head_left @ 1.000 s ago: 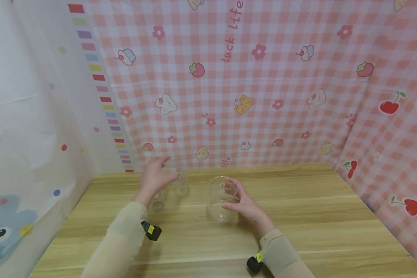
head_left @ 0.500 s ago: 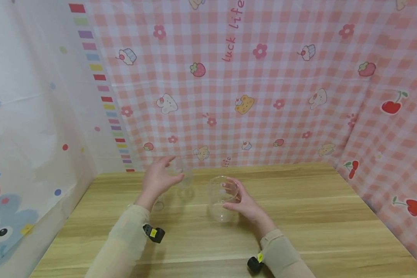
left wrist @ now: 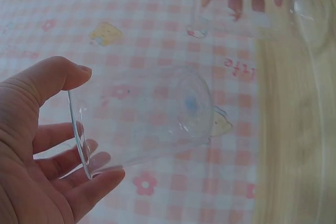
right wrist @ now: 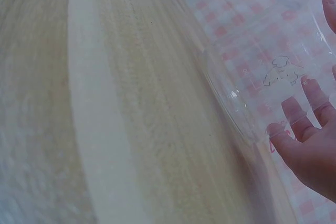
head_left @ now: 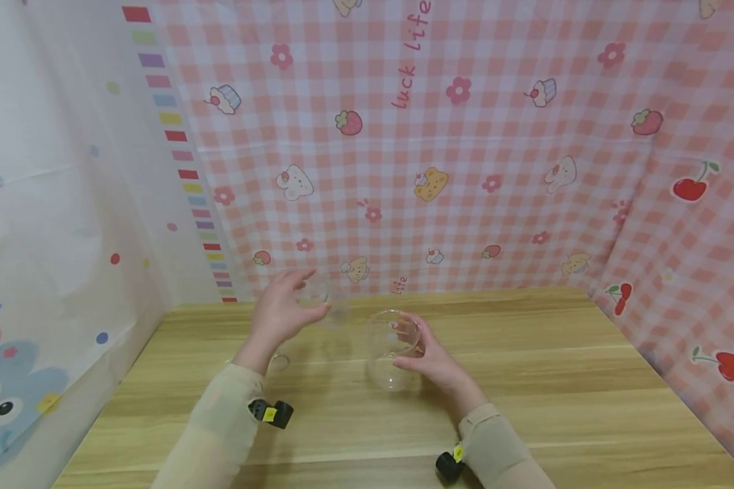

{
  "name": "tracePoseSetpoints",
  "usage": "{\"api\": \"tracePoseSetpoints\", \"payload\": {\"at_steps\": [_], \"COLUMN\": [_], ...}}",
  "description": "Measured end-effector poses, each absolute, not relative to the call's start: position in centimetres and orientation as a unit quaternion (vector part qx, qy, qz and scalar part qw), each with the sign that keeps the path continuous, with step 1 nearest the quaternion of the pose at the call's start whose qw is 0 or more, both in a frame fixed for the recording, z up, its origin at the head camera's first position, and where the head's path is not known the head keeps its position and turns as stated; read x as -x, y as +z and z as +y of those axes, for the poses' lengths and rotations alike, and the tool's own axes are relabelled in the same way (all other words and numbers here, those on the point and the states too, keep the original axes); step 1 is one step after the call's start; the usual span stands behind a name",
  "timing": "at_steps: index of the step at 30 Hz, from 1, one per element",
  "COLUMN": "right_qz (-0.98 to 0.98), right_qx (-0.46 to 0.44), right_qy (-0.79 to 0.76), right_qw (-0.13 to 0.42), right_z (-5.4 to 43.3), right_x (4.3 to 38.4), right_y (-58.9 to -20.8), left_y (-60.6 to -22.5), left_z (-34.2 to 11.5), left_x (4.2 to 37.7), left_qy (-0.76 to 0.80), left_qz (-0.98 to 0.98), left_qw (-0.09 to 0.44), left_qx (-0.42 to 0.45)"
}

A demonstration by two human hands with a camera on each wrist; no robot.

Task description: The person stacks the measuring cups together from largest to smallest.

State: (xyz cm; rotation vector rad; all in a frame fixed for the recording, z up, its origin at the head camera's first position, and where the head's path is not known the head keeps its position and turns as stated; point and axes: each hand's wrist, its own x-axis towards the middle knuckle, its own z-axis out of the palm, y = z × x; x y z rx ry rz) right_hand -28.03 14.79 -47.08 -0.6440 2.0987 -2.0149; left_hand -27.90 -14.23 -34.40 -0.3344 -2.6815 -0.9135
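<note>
While my left hand (head_left: 281,314) holds a small clear plastic cup (head_left: 323,305) raised above the wooden desk (head_left: 563,380), tipped on its side with thumb and fingers curled round its rim, my right hand (head_left: 431,360) steadies a larger clear plastic cup (head_left: 390,350) standing upright on the desk, fingers wrapped round its far wall. The small cup hangs just to the left of the large one and somewhat higher, base pointing toward it; the two do not touch. I judge the work midway: one cup is lifted and tilted, the other is braced, and the bringing together of the two is not yet done. I cannot tell whether either cup holds anything. Beyond both hands, the pink checked backdrop (head_left: 465,170) reads "luck life" (head_left: 411,58).
</note>
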Motion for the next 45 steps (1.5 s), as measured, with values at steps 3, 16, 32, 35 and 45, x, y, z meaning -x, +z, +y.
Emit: {"api": "tracePoseSetpoints", "payload": {"at_steps": [3,16,32,35,45], "right_qz": [0.701,0.705,0.714,0.712,0.707], "right_qx": [0.216,0.213,0.227,0.227,0.224], "right_qy": [-0.675,-0.671,-0.658,-0.66,-0.667], "right_qw": [0.081,0.08,0.074,0.076,0.078], "right_z": [14.8,14.8,14.6,14.5,14.4], "right_x": [28.0,28.1,28.1,28.0,28.1], "right_y": [-47.1,-47.3,-47.3,-47.3,-47.4], "left_y": [-34.0,-32.9,-30.9,-30.5,-29.6], "left_z": [-13.9,-13.1,-11.7,-11.3,-9.8], "left_x": [27.3,25.9,24.9,24.9,25.4], "left_qy": [-0.323,-0.352,-0.33,-0.327,-0.284], "left_qz": [-0.927,-0.906,-0.899,-0.898,-0.898], "left_qw": [0.149,0.172,0.17,0.165,0.158], "left_qx": [0.12,0.158,0.231,0.243,0.298]}}
